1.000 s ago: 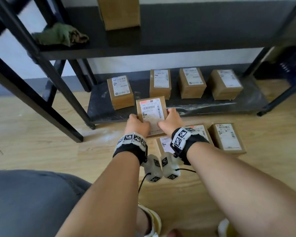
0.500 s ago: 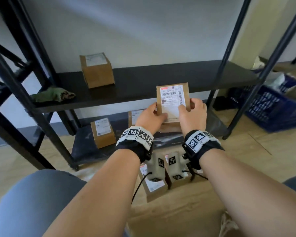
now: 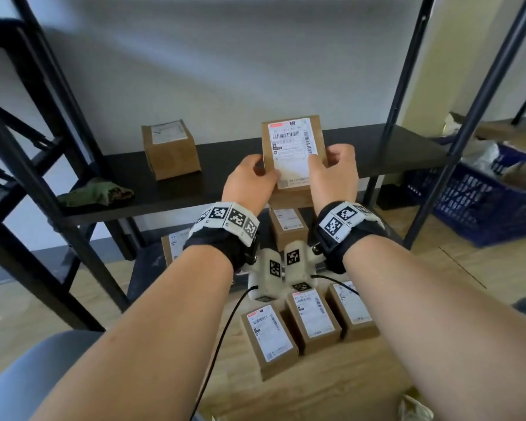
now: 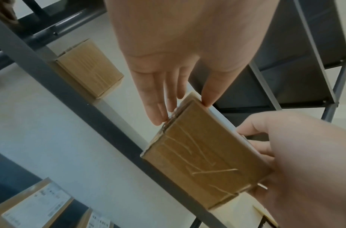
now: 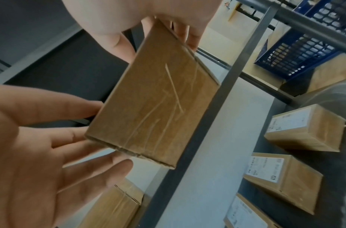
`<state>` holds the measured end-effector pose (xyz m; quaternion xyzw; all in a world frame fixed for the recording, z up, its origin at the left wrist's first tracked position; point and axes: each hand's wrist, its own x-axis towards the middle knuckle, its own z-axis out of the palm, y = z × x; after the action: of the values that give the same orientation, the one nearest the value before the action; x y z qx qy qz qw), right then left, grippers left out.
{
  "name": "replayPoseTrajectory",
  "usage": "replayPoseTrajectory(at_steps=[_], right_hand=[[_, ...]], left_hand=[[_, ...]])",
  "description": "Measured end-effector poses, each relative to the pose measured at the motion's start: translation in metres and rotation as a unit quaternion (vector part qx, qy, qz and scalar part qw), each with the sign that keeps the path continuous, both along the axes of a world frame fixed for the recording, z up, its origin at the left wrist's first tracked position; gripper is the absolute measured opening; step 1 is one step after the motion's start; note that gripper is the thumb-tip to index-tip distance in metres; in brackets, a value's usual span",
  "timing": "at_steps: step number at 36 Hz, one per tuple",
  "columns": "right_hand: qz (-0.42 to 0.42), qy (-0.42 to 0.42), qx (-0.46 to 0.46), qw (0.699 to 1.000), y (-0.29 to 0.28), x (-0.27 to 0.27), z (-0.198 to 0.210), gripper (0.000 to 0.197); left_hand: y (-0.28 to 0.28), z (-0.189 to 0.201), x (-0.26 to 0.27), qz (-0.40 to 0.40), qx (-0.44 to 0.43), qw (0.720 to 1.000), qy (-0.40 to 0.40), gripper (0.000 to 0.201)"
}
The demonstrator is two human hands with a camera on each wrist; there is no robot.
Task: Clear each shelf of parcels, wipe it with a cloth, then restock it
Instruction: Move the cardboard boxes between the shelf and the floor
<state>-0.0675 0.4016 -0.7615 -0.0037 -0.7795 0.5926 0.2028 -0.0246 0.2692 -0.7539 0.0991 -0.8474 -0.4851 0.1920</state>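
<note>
While both hands — left hand (image 3: 249, 180), right hand (image 3: 334, 174) — clasp the labelled parcel (image 3: 292, 153) by its side edges, it hangs above the middle shelf's (image 3: 377, 150) front edge. Bare board lies between it and the parcel at the back left (image 3: 170, 148) — cloth (image 3: 94, 194) at the left end.

Barcodes and a blurred number, perhaps "890 0351 02 00", on held parcel's (image 3: 290, 153) white label; smaller print unreadable.

The black shelf (image 3: 362, 153) bears one parcel (image 3: 170, 148) and a green cloth (image 3: 94, 194).
</note>
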Motion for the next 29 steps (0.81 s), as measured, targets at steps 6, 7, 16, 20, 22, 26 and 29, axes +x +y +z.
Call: replayPoseTrajectory(at_steps=[6, 7, 16, 20, 22, 26, 29], right_hand=[[0.055, -0.003, -0.009, 0.998, -0.026, -0.035, 0.019, 0.024], [0.065, -0.005, -0.006, 0.998, -0.031, -0.041, 0.021, 0.026], [0.132, -0.032, 0.062, 0.989, -0.084, -0.104, 0.026, 0.047], [0.146, -0.042, 0.074, 0.986, -0.101, -0.131, 0.023, 0.032], [0.158, -0.049, 0.090, 0.982, -0.109, -0.143, 0.021, 0.030], [0.197, -0.067, 0.147, 0.967, -0.124, -0.158, 0.012, 0.036], [0.199, -0.074, 0.153, 0.965, -0.124, -0.160, 0.004, 0.041]], left_hand=[[-0.025, 0.018, -0.027, 0.035, -0.009, 0.999, 0.000, 0.037], [-0.031, 0.020, -0.033, 0.037, -0.011, 0.999, -0.005, 0.037], [-0.077, 0.017, -0.085, 0.044, 0.061, 0.997, -0.027, 0.038], [-0.094, 0.016, -0.108, 0.052, 0.079, 0.995, -0.039, 0.045], [-0.101, 0.015, -0.120, 0.060, 0.083, 0.994, -0.042, 0.043], [-0.112, 0.014, -0.135, 0.076, 0.048, 0.994, -0.057, 0.035], [-0.113, 0.010, -0.136, 0.072, 0.018, 0.995, -0.072, 0.042]])
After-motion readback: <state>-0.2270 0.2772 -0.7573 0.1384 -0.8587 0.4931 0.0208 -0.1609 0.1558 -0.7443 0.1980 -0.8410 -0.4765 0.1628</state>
